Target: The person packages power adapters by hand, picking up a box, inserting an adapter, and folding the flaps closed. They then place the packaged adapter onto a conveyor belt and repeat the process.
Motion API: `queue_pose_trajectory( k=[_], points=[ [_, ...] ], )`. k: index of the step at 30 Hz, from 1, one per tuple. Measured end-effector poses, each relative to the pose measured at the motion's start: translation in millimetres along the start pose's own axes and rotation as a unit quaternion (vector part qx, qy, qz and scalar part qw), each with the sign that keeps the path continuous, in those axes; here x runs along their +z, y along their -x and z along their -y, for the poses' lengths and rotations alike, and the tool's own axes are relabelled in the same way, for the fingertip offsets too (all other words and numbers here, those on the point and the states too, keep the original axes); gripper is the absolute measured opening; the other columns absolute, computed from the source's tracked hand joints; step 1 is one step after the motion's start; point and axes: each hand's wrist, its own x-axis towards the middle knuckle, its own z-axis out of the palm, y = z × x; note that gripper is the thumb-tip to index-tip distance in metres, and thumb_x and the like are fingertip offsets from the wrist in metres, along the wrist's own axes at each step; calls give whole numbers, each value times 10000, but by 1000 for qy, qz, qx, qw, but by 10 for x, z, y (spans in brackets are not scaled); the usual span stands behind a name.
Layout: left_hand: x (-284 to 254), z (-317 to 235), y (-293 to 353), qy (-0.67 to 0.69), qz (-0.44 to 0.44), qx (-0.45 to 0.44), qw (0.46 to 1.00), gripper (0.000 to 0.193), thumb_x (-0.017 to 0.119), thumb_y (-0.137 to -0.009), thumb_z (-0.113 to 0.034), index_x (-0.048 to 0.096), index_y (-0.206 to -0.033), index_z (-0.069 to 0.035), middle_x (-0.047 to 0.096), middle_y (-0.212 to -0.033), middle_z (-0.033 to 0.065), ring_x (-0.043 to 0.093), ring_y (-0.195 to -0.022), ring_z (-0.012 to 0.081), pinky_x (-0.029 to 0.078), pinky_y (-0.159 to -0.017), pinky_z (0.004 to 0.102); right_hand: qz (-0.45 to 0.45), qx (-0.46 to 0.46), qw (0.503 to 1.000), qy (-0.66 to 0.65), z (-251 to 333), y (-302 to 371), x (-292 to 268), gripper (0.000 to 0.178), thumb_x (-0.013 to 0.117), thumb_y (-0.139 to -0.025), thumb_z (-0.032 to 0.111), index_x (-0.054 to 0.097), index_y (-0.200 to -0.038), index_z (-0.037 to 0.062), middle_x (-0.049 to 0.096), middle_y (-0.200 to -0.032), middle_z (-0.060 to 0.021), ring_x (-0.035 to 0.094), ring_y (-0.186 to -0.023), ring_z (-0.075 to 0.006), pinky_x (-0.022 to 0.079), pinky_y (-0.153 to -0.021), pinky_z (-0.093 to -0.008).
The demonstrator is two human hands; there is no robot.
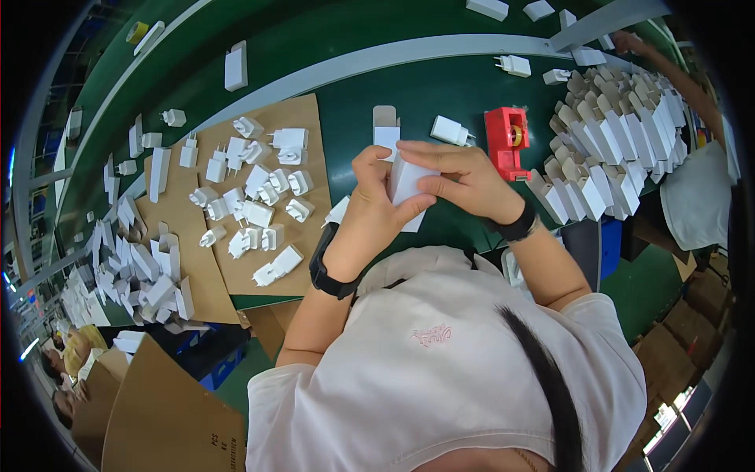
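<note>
Between my two hands, in front of my chest, is a small white carton (406,182). My left hand (376,189) grips its left side, the thumb along the lower edge. Fingers of my right hand (469,179) lie across its top and right side, with the thumb against its face. Just beyond my hands lies another white carton (385,132) with its end flap raised. To its right a white plug adapter (450,130) rests on the green table. Several more white plug adapters (255,189) are spread on a brown cardboard sheet (303,118) to the left.
A red tape dispenser (503,145) stands right of my hands. Farther right, many white cartons (598,149) with raised flaps are packed in rows. More loose cartons (153,275) are heaped at the left. A brown box (173,409) is at lower left. Another person's arm (668,71) reaches in at upper right.
</note>
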Motion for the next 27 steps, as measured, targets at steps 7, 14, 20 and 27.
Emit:
queue_pose_trajectory(
  k=[7,14,20,27],
  points=[
    [30,774,-480,-342,-149,-62,926,762,729,-700,-314,319,-1234,44,528,-908,219,533,-862,351,452,-709,429,-204,174,963,13,-599,-1513,-851,414,623,-826,152,512,-1203,23,615,-957,-90,614,-797,-145,530,-642,-229],
    [353,1224,-632,-262,-43,-189,945,808,708,-606,-253,338,-1228,106,490,-1041,275,483,-957,406,421,-837,433,-238,204,936,-162,-1082,-1790,-749,730,626,-825,237,195,-1405,132,288,-1383,-184,437,-1135,-305,435,-865,-408],
    [258,711,-540,-92,-213,-81,969,656,710,-630,-151,349,-1125,84,430,-1046,251,428,-951,402,386,-834,432,-180,152,972,-26,-492,-688,68,573,638,-798,80,360,-1299,64,405,-1311,-103,485,-1087,-180,429,-883,-313],
    [127,245,-340,-116,-170,-8,979,637,713,-655,-130,294,-1107,30,343,-1048,195,384,-978,326,380,-826,372,-125,99,975,-152,-326,-414,316,229,546,-882,134,559,-1085,30,591,-920,-28,536,-814,-66,442,-713,-214]
  ],
)
